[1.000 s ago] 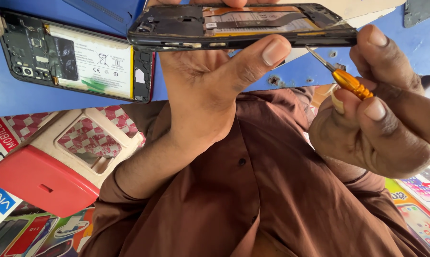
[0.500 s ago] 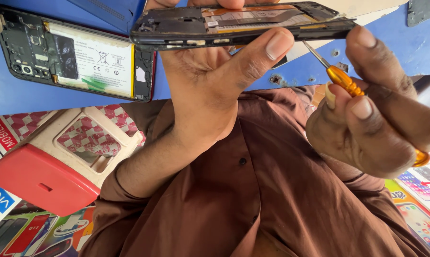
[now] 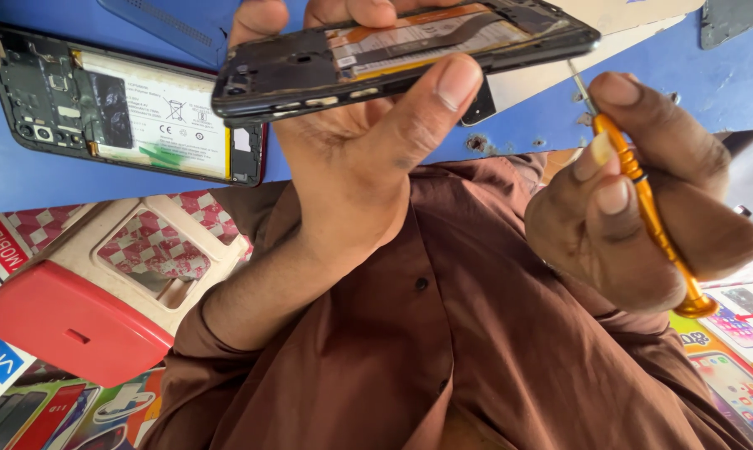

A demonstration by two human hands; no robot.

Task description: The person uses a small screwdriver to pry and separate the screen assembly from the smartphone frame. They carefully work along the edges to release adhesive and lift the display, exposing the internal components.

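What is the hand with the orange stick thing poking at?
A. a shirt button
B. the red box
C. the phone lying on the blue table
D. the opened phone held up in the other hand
D: the right hand holds the orange screwdriver with its tip at the edge of the opened phone gripped by the left hand.

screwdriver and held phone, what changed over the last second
The left hand tipped the opened phone so its right end sits higher and its inside shows more. The right hand swung the orange screwdriver more upright, with the tip just under the phone's right end; contact can't be told. Both grips are unchanged. The second opened phone on the blue table and the red-and-cream box stayed put.
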